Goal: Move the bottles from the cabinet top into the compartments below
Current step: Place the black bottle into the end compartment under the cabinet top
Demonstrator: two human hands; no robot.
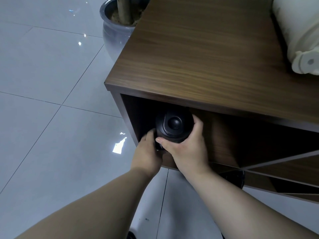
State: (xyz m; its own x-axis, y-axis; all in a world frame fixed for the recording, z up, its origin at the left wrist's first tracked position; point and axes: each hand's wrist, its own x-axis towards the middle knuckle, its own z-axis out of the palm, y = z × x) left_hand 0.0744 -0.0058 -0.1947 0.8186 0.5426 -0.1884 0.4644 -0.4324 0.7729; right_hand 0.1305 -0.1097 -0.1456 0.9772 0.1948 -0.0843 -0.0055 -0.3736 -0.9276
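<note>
A black bottle with a domed lid sits at the mouth of the leftmost compartment of the brown wooden cabinet, its lid facing me. My right hand wraps around the bottle's right side, thumb across the front. My left hand grips the bottle low on its left side. The bottle's body is hidden behind both hands and the dark interior. No bottle shows on the visible part of the cabinet top.
A cream-white appliance stands on the cabinet top at the far right. A grey ceramic plant pot stands on the floor behind the cabinet's left corner. Glossy pale floor tiles spread to the left. Diagonal dividers split the compartments to the right.
</note>
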